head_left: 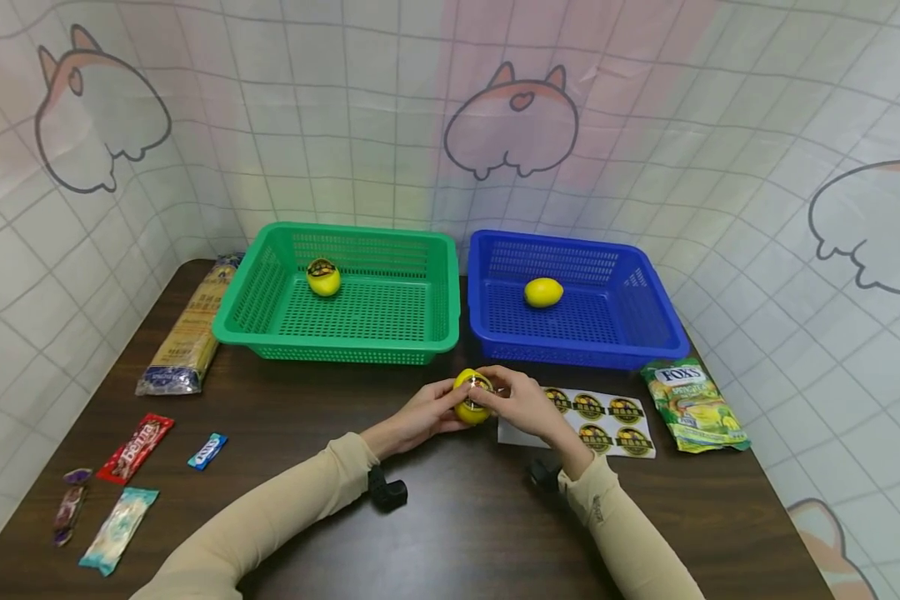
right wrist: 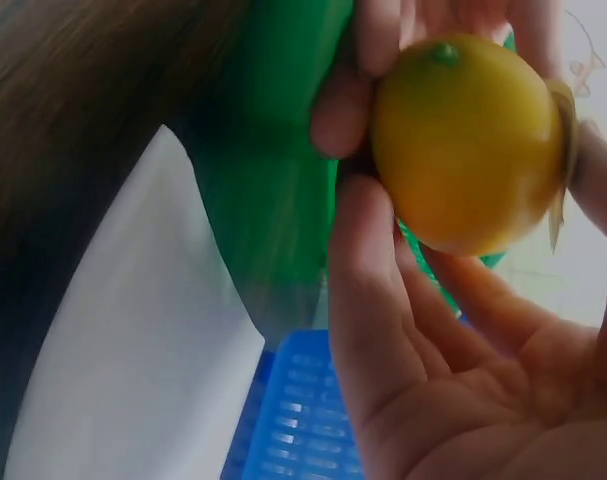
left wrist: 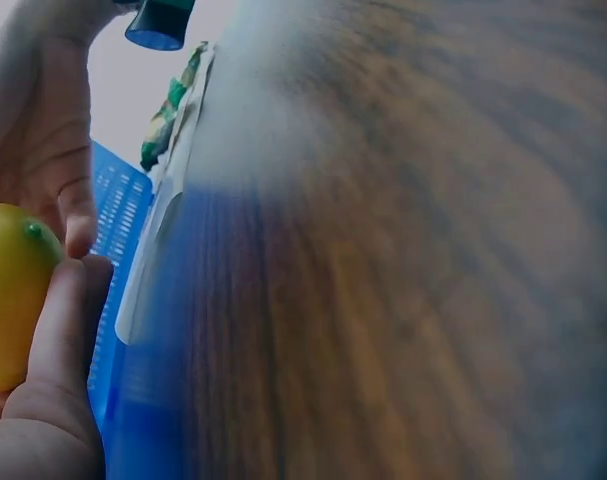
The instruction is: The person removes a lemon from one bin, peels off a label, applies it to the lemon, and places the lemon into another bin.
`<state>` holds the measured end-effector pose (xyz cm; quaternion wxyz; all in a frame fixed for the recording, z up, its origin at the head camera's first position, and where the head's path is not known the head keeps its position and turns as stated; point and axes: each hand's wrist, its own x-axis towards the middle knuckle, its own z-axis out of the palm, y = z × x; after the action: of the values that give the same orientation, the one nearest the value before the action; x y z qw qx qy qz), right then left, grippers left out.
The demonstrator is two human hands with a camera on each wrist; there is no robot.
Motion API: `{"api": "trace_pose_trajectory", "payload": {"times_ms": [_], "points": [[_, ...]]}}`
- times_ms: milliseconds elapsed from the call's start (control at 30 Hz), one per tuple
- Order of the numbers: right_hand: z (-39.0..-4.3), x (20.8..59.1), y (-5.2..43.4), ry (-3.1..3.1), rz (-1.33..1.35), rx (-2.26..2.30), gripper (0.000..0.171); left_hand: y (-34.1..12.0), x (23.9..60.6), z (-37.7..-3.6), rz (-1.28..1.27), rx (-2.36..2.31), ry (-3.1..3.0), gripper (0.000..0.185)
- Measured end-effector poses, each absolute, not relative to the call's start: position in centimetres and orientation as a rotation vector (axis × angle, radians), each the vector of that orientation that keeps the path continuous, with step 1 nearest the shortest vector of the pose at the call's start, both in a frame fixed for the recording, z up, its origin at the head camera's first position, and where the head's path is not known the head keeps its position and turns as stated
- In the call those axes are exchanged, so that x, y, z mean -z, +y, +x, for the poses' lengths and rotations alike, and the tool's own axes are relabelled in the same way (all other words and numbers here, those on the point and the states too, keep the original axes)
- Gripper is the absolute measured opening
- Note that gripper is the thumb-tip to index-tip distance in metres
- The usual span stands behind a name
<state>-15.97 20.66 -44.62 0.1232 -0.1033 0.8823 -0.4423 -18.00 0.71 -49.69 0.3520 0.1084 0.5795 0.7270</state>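
Observation:
Both hands hold one yellow lemon (head_left: 471,398) just above the dark table, in front of the gap between the two baskets. My left hand (head_left: 426,410) grips it from the left, fingers curled round it (left wrist: 53,330). My right hand (head_left: 523,402) holds it from the right, fingers and thumb around the fruit (right wrist: 463,140). A round sticker (right wrist: 561,120) lies on the lemon's side under the right thumb. A white sticker sheet (head_left: 592,414) with several dark round stickers lies just right of the hands.
A green basket (head_left: 255,287) holds a stickered lemon (head_left: 323,277). A blue basket (head_left: 648,292) holds a plain lemon (head_left: 543,292). A green candy bag (head_left: 693,406) lies at right. A noodle packet (head_left: 187,329) and several wrapped sweets (head_left: 133,448) lie at left.

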Motion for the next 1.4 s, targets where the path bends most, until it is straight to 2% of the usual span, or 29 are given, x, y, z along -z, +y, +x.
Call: {"api": "trace_pose_trajectory", "payload": {"times_ms": [667, 1167, 1400], "points": [[-16.4, 44.8, 21.9, 2.134, -0.173, 1.692, 0.053, 0.0, 49.3, -18.1, 0.424, -1.866, 1.482, 0.062], [-16.2, 44.3, 22.3, 2.077, -0.185, 1.742, 0.055, -0.1, 48.6, -17.9, 0.416, -1.871, 1.506, 0.066], [-16.1, 44.8, 22.4, 2.059, -0.305, 1.637, 0.052, -1.5, 49.2, -17.6, 0.396, -1.821, 1.530, 0.061]]}}
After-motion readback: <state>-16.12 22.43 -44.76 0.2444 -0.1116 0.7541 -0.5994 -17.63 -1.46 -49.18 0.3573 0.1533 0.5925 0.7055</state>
